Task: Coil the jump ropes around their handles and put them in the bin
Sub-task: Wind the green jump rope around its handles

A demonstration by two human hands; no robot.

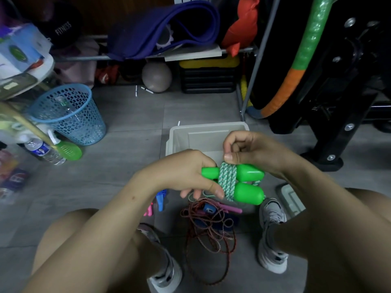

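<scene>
Bare arms, bare knees, grey-white sneakers (273, 240)

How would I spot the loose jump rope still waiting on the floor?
Find the grey bin on the tiled floor, then look nearer, between the person's two shoes. The dark red speckled rope lies there in a loose tangle, unlike the green rope wound tightly round its handles.

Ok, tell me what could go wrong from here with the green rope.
1. The right hand pinches the rope above the coil; if it lets go before the end is tucked, the turns around the green handles may loosen.
2. The left hand grips only one end of the handles, so they might slip apart.
3. The loose red rope lies tangled between the shoes, and could snag.
</scene>
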